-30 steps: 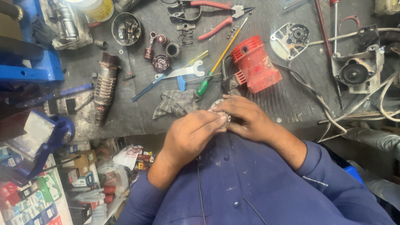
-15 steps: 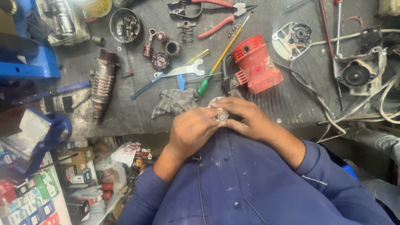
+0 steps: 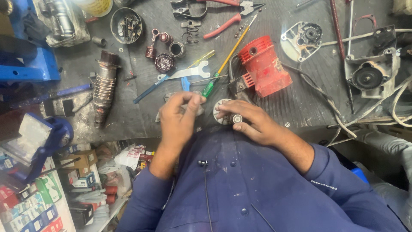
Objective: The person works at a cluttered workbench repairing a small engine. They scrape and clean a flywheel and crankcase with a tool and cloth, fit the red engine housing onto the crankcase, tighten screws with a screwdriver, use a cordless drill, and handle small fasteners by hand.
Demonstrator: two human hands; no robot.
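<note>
Hands | right grips round toothed metal part | left pinched shut over grey rag | ribbed dark bench

L hand pulled off the round metal part, moved left over grey rag nr bench front edge | R hand kept part alone.

I see a dark blue work shirt, long sleeves down to both wrists, cuffs loose. Buttons run down the front placket, dark and round. Pale dusty smudges and specks sit across the chest. A thin black cord hangs down the middle from a small black clip near the collar. There is small pale lettering on the right sleeve. Both hands are bare, no gloves.
</note>
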